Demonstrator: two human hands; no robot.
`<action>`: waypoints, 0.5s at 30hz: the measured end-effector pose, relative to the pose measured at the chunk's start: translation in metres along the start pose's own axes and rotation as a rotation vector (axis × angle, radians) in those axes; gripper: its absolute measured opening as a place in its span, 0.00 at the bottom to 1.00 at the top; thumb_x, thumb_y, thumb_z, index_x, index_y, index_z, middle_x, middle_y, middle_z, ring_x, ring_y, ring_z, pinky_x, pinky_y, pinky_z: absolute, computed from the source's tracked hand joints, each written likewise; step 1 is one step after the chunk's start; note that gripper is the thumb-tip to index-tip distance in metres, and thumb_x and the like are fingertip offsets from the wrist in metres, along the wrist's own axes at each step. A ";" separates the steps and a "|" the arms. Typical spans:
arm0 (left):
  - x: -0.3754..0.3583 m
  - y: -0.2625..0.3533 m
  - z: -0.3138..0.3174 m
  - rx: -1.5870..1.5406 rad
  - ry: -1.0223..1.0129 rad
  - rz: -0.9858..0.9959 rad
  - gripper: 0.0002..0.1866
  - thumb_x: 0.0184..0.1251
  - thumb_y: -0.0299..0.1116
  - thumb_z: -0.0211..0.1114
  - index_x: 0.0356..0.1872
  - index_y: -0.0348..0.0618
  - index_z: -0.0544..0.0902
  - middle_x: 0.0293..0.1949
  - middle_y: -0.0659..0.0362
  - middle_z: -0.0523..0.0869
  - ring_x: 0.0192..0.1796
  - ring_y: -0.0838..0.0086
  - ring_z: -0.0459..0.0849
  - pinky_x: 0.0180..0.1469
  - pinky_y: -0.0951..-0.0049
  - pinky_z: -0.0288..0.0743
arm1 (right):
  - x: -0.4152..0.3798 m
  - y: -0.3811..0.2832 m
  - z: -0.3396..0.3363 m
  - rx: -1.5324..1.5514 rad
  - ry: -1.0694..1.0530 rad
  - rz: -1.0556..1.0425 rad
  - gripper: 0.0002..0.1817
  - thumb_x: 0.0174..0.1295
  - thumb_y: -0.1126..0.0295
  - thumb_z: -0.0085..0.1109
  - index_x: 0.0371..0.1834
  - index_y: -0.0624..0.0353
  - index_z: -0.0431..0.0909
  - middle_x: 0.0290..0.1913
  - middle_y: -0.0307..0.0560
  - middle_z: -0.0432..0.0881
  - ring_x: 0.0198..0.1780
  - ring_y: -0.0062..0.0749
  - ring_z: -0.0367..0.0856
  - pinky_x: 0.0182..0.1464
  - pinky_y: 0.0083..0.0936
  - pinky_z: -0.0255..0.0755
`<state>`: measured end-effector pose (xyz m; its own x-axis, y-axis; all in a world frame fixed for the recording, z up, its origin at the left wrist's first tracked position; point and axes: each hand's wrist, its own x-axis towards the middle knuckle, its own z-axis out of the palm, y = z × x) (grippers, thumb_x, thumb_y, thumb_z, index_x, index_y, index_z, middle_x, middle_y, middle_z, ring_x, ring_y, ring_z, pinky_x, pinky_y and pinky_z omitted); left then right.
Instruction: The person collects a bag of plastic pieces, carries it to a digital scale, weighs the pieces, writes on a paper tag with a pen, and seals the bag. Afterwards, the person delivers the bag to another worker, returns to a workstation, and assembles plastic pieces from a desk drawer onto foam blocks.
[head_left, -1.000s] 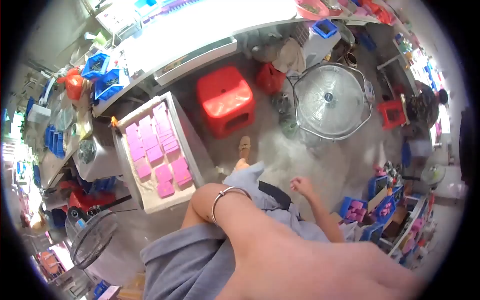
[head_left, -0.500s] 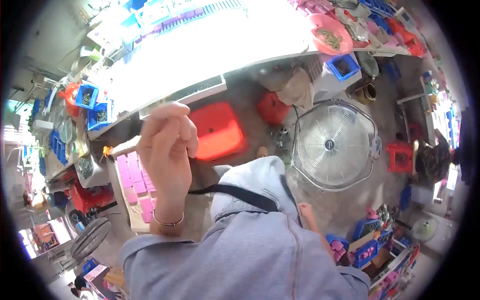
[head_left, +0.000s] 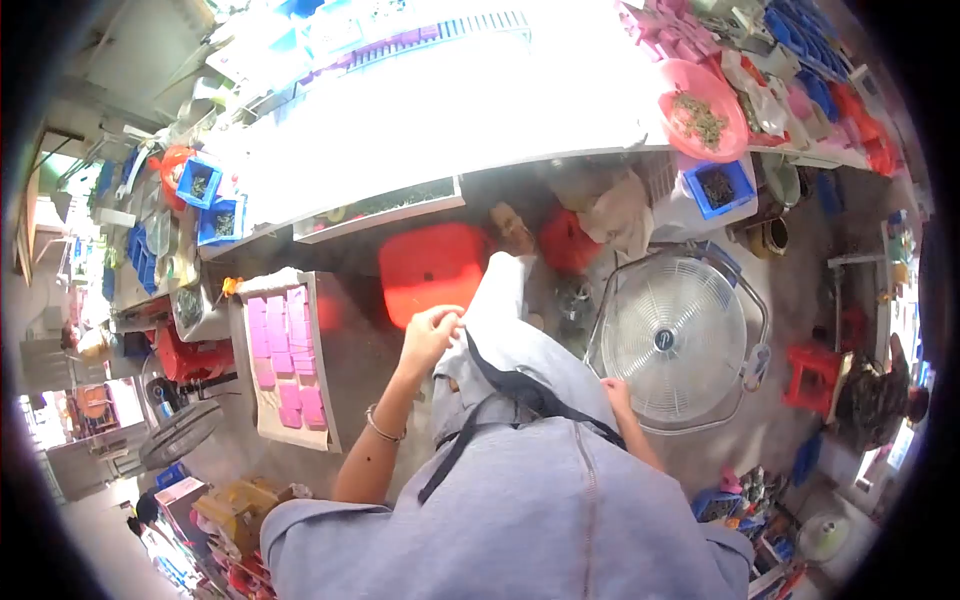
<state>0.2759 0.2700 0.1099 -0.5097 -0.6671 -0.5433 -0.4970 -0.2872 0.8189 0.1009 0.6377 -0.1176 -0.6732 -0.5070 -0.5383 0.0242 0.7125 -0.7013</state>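
Note:
My left hand (head_left: 430, 338) is low in front of me, at the edge of my light grey trousers (head_left: 500, 310). Its thumb and fingers are pinched together; whether cloth or some small thing is between them cannot be made out. A black strap (head_left: 490, 375) runs from my waist close by that hand. Beyond it stands a red plastic stool (head_left: 430, 265). At my other side, my right hand (head_left: 617, 393) hangs beside my hip near the floor fan (head_left: 680, 340). Its fingers look curled, and what they hold, if anything, is hidden.
A brightly lit white workbench (head_left: 450, 130) spans the front, with an open drawer (head_left: 385, 208) under its edge. Pink pieces lie on a board (head_left: 290, 360) at left. A pink basin (head_left: 703, 110) and a blue bin (head_left: 720, 188) are at right. A person (head_left: 875, 395) is at far right.
My left hand has come down from its raised place and now pinches at my trousers. One leg has moved forward toward the red stool. My right hand stays by my hip.

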 end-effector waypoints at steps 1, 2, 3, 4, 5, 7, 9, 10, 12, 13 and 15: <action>0.002 -0.012 -0.001 0.008 -0.050 -0.034 0.12 0.59 0.28 0.52 0.39 0.34 0.80 0.27 0.59 0.82 0.25 0.82 0.77 0.28 0.82 0.71 | 0.006 0.005 -0.001 0.034 -0.016 0.048 0.10 0.49 0.72 0.48 0.28 0.60 0.82 0.23 0.46 0.81 0.25 0.27 0.77 0.30 0.23 0.69; 0.003 -0.023 -0.002 0.044 -0.057 -0.064 0.12 0.60 0.30 0.53 0.39 0.33 0.79 0.27 0.59 0.82 0.26 0.81 0.78 0.29 0.82 0.72 | 0.011 0.009 0.001 0.070 -0.033 0.095 0.10 0.48 0.72 0.49 0.28 0.59 0.82 0.23 0.47 0.81 0.26 0.28 0.78 0.32 0.24 0.70; 0.003 -0.027 -0.005 0.000 -0.073 -0.113 0.12 0.60 0.30 0.54 0.38 0.33 0.80 0.27 0.58 0.82 0.26 0.82 0.78 0.30 0.81 0.72 | 0.014 0.009 0.000 0.062 -0.044 0.117 0.10 0.47 0.72 0.49 0.27 0.59 0.82 0.23 0.47 0.81 0.26 0.28 0.78 0.32 0.24 0.70; 0.000 -0.032 -0.009 0.010 -0.043 -0.128 0.12 0.60 0.31 0.54 0.38 0.32 0.80 0.26 0.58 0.82 0.26 0.82 0.78 0.29 0.81 0.72 | 0.017 0.009 -0.001 0.046 -0.046 0.134 0.10 0.47 0.72 0.49 0.27 0.59 0.82 0.23 0.47 0.81 0.26 0.28 0.78 0.32 0.24 0.70; -0.001 -0.035 -0.012 0.017 -0.014 -0.142 0.12 0.60 0.31 0.54 0.38 0.32 0.80 0.26 0.59 0.82 0.26 0.82 0.78 0.29 0.81 0.72 | 0.021 0.008 -0.003 0.026 -0.043 0.139 0.10 0.47 0.73 0.49 0.27 0.60 0.82 0.23 0.47 0.81 0.26 0.28 0.78 0.32 0.24 0.70; 0.001 -0.038 -0.018 0.032 0.019 -0.148 0.12 0.61 0.30 0.53 0.37 0.31 0.80 0.25 0.58 0.82 0.25 0.83 0.77 0.28 0.83 0.72 | 0.026 0.004 -0.008 -0.008 -0.046 0.141 0.10 0.47 0.73 0.49 0.27 0.60 0.82 0.23 0.47 0.81 0.26 0.27 0.78 0.32 0.24 0.69; 0.008 -0.052 -0.024 -0.142 0.030 -0.137 0.12 0.61 0.30 0.53 0.37 0.31 0.80 0.26 0.57 0.82 0.24 0.83 0.77 0.28 0.83 0.72 | 0.033 -0.003 -0.013 -0.043 -0.041 0.143 0.10 0.46 0.73 0.49 0.27 0.60 0.82 0.23 0.47 0.81 0.27 0.27 0.78 0.32 0.24 0.69; 0.012 -0.059 -0.027 -0.152 0.039 -0.134 0.12 0.61 0.30 0.53 0.37 0.31 0.80 0.26 0.57 0.82 0.24 0.83 0.77 0.28 0.83 0.72 | 0.037 -0.007 -0.015 -0.060 -0.038 0.140 0.10 0.46 0.73 0.49 0.27 0.60 0.82 0.23 0.47 0.81 0.27 0.27 0.78 0.32 0.23 0.69; 0.021 -0.065 -0.032 -0.187 0.110 -0.118 0.12 0.61 0.30 0.53 0.37 0.31 0.79 0.26 0.56 0.82 0.25 0.83 0.77 0.28 0.83 0.72 | 0.050 -0.023 -0.018 -0.094 -0.036 0.137 0.10 0.46 0.73 0.49 0.27 0.60 0.82 0.23 0.47 0.81 0.27 0.27 0.78 0.32 0.23 0.69; 0.025 -0.057 -0.035 -0.127 0.112 -0.169 0.11 0.63 0.28 0.51 0.41 0.32 0.78 0.29 0.58 0.81 0.26 0.83 0.76 0.29 0.84 0.71 | 0.058 -0.032 -0.019 -0.109 -0.035 0.128 0.10 0.46 0.74 0.49 0.27 0.60 0.82 0.23 0.47 0.81 0.27 0.27 0.78 0.32 0.23 0.69; 0.041 -0.065 -0.037 -0.058 0.170 -0.178 0.11 0.63 0.29 0.52 0.40 0.33 0.78 0.29 0.58 0.81 0.26 0.83 0.76 0.29 0.83 0.71 | 0.078 -0.054 -0.021 -0.149 -0.039 0.106 0.10 0.45 0.74 0.50 0.27 0.60 0.82 0.23 0.47 0.81 0.27 0.27 0.78 0.32 0.23 0.69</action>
<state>0.3135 0.2356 0.0411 -0.2900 -0.7067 -0.6453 -0.5246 -0.4466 0.7248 0.0312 0.5703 -0.1118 -0.6434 -0.4416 -0.6253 -0.0182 0.8254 -0.5642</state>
